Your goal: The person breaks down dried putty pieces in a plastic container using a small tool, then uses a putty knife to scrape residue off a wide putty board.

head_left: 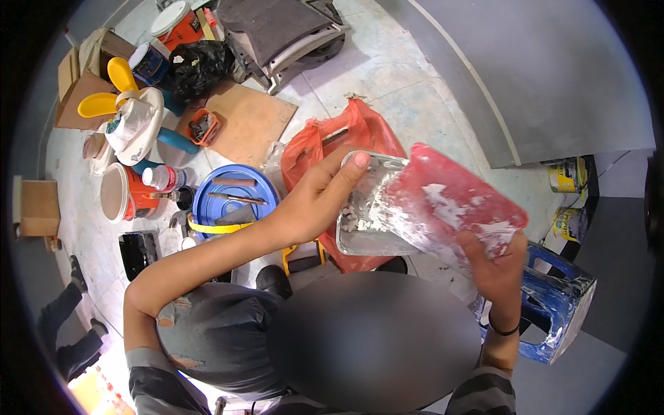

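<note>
While the tray [373, 243] is gripped at its rim by the left hand [325, 192], the red plate [465, 197] is gripped by the right hand [495, 268] | plate: white-smeared, held across the tray's right part | tray: held above the red bag [377, 131]

indoor work area; orange buckets [143, 200]; yellow-labelled tins [568, 176]; spattered blue stool [564, 311]

I see dark, faded jeans [218, 335] with frayed, ripped patches on one leg, and a dark shoe [274, 281]. The short sleeves [162, 389] mix grey and black. A thin black band [503, 330] circles the right wrist [505, 317].
</note>
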